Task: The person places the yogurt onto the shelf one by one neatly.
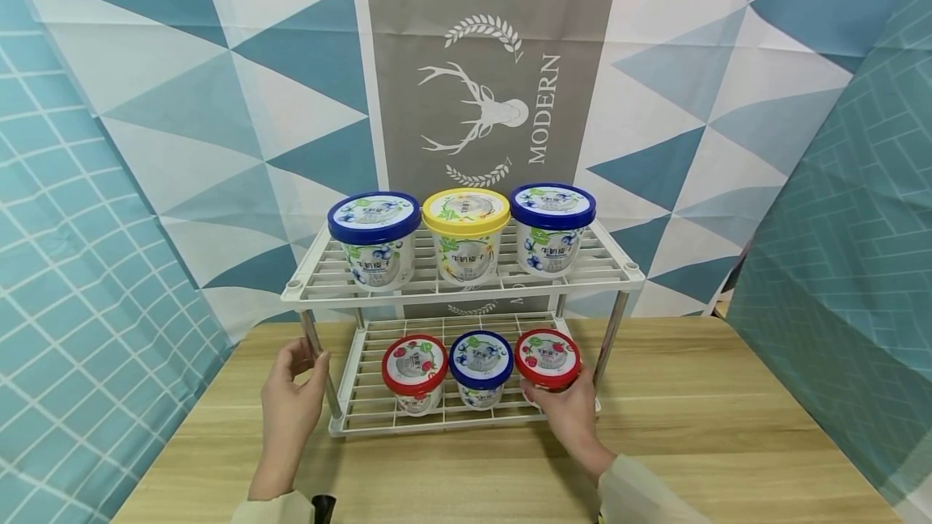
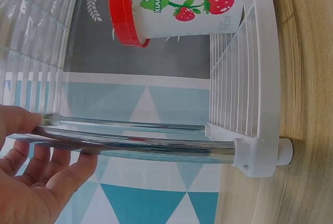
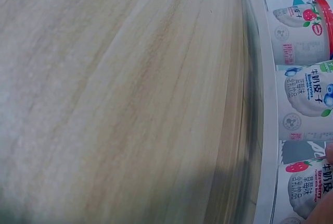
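Observation:
My left hand (image 1: 294, 390) grips the front left metal post (image 2: 151, 148) of a white two-tier rack (image 1: 466, 295), thumb on one side and fingers on the other. With my right hand (image 1: 571, 411) I hold a red-lidded strawberry tub (image 1: 548, 357) at the right end of the lower shelf. Beside it stand a blue-lidded blueberry tub (image 1: 480, 362) and, further left, another red-lidded strawberry tub (image 1: 414, 368). All three sit in a row near the shelf's front edge. Only a bit of the right hand's fingers (image 3: 321, 211) shows in the right wrist view, against the nearest tub.
On the upper shelf stand a blue-lidded tub (image 1: 374, 237) at left, a yellow-lidded tub (image 1: 467, 237) in the middle and another blue-lidded tub (image 1: 552, 229) at right. The rack is on a wooden table (image 1: 692, 427), with a patterned cloth (image 1: 291, 63) hanging behind.

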A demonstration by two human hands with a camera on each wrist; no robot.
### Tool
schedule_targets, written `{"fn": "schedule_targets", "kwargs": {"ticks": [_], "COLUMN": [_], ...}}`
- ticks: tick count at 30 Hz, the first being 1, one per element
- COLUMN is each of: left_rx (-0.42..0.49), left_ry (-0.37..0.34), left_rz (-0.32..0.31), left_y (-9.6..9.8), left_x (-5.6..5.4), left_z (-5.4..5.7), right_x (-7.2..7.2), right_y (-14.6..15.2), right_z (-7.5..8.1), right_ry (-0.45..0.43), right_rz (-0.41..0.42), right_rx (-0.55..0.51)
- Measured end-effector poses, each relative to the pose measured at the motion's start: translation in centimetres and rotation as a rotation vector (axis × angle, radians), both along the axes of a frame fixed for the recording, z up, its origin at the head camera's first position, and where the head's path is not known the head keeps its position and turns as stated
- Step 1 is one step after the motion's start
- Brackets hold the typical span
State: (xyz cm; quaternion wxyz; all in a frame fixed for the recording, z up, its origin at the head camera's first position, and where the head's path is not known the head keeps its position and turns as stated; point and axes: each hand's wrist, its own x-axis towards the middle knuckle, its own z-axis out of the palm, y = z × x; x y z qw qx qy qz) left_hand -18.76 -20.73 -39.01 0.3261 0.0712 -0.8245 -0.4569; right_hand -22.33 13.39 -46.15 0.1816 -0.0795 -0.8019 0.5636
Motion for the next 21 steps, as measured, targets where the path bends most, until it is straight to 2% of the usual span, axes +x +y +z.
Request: {"fn": "schedule_targets", "kwargs": {"ticks": [10, 21], "left_rx": [-0.006, -0.002], "left_ry": [0.026, 0.021], "left_rz": [0.006, 0.008], "left_y": [0.03, 0.02], "left_x": [0.03, -0.06], "left_z": [0.02, -0.07], "right_x": [0.01, -0.11], "right_y": [-0.22, -0.22], "right_z": [0.24, 0.1], "right_ry": [-0.015, -0.014], "right_rz": [-0.005, -0.018], "right_rx": [0.001, -0.002]}}
